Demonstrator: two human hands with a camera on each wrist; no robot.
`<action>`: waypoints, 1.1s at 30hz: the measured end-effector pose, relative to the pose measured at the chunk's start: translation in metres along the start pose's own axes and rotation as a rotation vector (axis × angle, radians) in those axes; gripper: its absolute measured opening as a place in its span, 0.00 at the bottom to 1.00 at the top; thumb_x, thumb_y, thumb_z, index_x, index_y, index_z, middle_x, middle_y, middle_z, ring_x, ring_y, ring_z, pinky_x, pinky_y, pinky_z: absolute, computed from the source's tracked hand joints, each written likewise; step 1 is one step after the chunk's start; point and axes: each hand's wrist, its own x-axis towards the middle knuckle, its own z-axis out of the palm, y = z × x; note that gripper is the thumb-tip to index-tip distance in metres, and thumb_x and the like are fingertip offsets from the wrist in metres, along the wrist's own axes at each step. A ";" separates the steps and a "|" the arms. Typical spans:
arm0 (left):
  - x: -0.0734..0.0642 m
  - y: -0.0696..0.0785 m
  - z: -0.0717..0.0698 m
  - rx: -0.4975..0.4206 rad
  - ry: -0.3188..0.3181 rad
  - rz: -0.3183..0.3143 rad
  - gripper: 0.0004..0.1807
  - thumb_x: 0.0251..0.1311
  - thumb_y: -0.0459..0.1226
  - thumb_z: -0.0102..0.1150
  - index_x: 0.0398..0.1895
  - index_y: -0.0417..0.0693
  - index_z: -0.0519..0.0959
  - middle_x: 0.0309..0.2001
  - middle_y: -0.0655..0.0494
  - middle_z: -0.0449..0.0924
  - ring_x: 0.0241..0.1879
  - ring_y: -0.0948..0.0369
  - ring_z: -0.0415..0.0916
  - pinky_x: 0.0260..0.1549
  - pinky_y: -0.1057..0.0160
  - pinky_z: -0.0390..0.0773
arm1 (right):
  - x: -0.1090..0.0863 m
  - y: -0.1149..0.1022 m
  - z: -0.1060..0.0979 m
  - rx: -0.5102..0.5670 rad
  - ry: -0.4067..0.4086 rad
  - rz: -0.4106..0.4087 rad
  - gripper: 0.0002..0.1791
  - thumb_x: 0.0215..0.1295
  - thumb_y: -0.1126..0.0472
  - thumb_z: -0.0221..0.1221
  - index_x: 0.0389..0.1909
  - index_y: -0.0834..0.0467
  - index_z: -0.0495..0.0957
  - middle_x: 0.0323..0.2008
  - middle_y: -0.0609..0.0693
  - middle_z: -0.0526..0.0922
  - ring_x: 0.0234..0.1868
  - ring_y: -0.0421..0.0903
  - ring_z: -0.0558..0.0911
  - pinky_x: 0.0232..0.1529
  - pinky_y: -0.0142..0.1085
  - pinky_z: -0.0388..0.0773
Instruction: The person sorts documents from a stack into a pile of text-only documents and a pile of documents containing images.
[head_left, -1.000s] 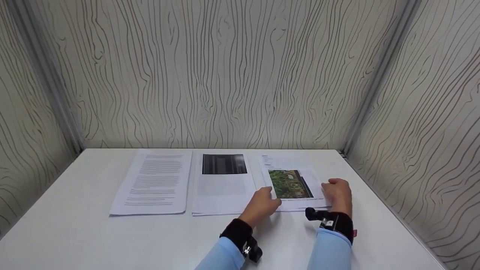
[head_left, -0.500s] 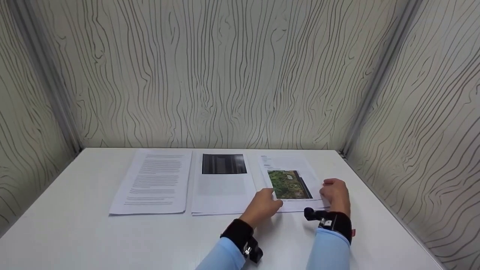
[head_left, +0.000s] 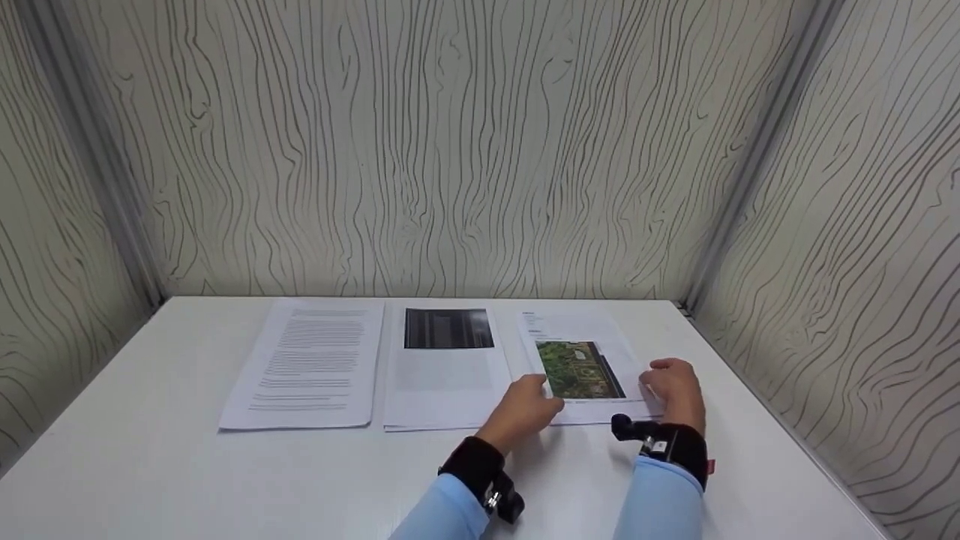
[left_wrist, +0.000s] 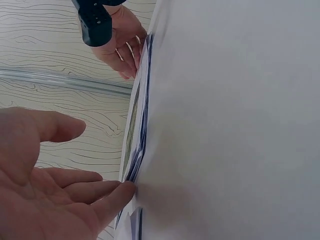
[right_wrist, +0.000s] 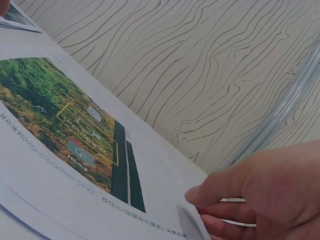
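A stack of printed papers (head_left: 611, 330) with a colour picture lies on the right of the table. At its left side is my left hand (head_left: 521, 411); in the left wrist view, its fingers (left_wrist: 75, 190) are extended, and one fingertip touches the sheets' edges. Along the opposite side, my right hand (head_left: 677, 386) touches the stack. The right wrist view shows its thumb at the top sheet's (right_wrist: 165, 175) edge, with the other fingers beside the edge. Those fingers look fairly straight in the left wrist view. Slightly uneven layers show at the stack's near edge.
A middle paper stack (head_left: 446, 409) with a dark picture lies just left of my left hand. Farther left is a text-covered stack (head_left: 307, 360). All lie on a white table (head_left: 247, 487), with wood-patterned panels (head_left: 420, 150) behind and at both sides.
The right-hand stack's top sheet has shifted very slightly toward the person. My right hand has moved a touch left and back, while my left hand stays nearly in place.
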 end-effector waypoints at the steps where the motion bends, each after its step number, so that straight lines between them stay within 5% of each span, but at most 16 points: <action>1: 0.000 0.001 -0.002 -0.003 0.007 0.011 0.30 0.63 0.39 0.60 0.66 0.34 0.70 0.62 0.42 0.74 0.63 0.48 0.69 0.60 0.47 0.70 | -0.002 -0.002 -0.004 0.000 -0.009 0.005 0.30 0.67 0.58 0.54 0.67 0.69 0.64 0.66 0.73 0.62 0.67 0.69 0.62 0.66 0.58 0.58; 10: -0.009 0.026 -0.047 -0.016 0.133 0.192 0.19 0.67 0.38 0.56 0.59 0.45 0.78 0.57 0.52 0.78 0.61 0.52 0.72 0.58 0.52 0.72 | -0.031 -0.033 -0.050 0.074 0.054 -0.121 0.34 0.72 0.50 0.47 0.69 0.70 0.62 0.65 0.72 0.64 0.66 0.67 0.64 0.64 0.56 0.62; 19: -0.018 0.029 -0.108 0.024 0.262 0.281 0.16 0.69 0.39 0.54 0.56 0.45 0.79 0.51 0.52 0.81 0.55 0.53 0.76 0.51 0.54 0.76 | -0.051 -0.086 -0.038 0.101 0.080 -0.317 0.27 0.73 0.53 0.49 0.65 0.68 0.69 0.57 0.66 0.76 0.59 0.60 0.75 0.59 0.52 0.69; 24: -0.014 0.008 -0.139 0.071 0.368 0.223 0.16 0.67 0.39 0.56 0.54 0.42 0.80 0.48 0.51 0.82 0.50 0.55 0.78 0.48 0.56 0.77 | -0.058 -0.119 -0.016 0.009 -0.026 -0.450 0.24 0.75 0.54 0.49 0.61 0.68 0.72 0.52 0.64 0.79 0.55 0.60 0.77 0.56 0.54 0.71; 33: -0.008 -0.045 -0.169 0.245 0.490 -0.024 0.17 0.59 0.33 0.59 0.49 0.30 0.80 0.46 0.38 0.83 0.45 0.47 0.81 0.44 0.50 0.79 | -0.060 -0.153 0.040 -0.234 -0.202 -0.541 0.21 0.71 0.56 0.54 0.55 0.68 0.77 0.47 0.58 0.82 0.46 0.53 0.79 0.47 0.49 0.76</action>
